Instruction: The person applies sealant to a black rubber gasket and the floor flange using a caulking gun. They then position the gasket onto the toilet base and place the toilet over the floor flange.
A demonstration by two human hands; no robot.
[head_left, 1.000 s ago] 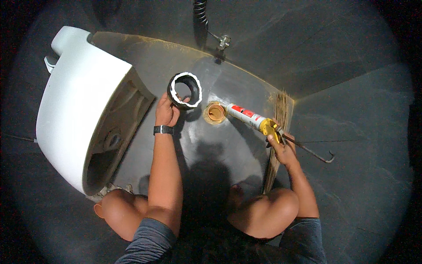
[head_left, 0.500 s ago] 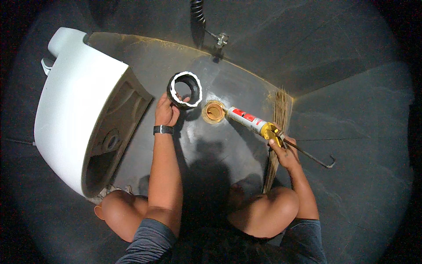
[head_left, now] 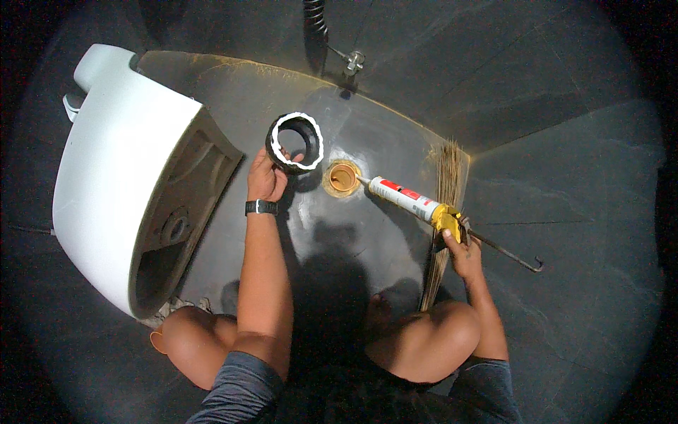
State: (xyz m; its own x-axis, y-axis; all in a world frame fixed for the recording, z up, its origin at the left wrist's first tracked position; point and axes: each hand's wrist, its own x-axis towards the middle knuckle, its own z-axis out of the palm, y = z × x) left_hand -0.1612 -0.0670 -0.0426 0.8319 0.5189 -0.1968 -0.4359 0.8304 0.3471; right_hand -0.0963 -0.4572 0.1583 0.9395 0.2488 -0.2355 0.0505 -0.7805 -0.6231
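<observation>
My left hand (head_left: 268,177) grips a short black pipe coupling (head_left: 306,141), its upper rim coated in an uneven white bead. My right hand (head_left: 462,251) is closed round a yellow caulking gun (head_left: 446,222) loaded with a white-and-red cartridge (head_left: 402,198). The gun's nozzle points up-left toward an orange round drain pipe (head_left: 342,177) in the grey floor, just right of and below the coupling; whether it touches the rim I cannot tell. A white toilet bowl (head_left: 106,184) lies on its side to my left, its hollow underside facing me.
A bundle of thin sticks, like a broom (head_left: 446,169), lies right of the drain. A coiled black hose (head_left: 316,21) hangs by a metal wall valve (head_left: 353,62). Dark tiled walls (head_left: 537,85) enclose the corner. A crumpled cloth (head_left: 166,311) is beside my left knee.
My right hand and the caulking gun have moved slightly down and to the right. The coupling in my left hand has stayed nearly in place.
</observation>
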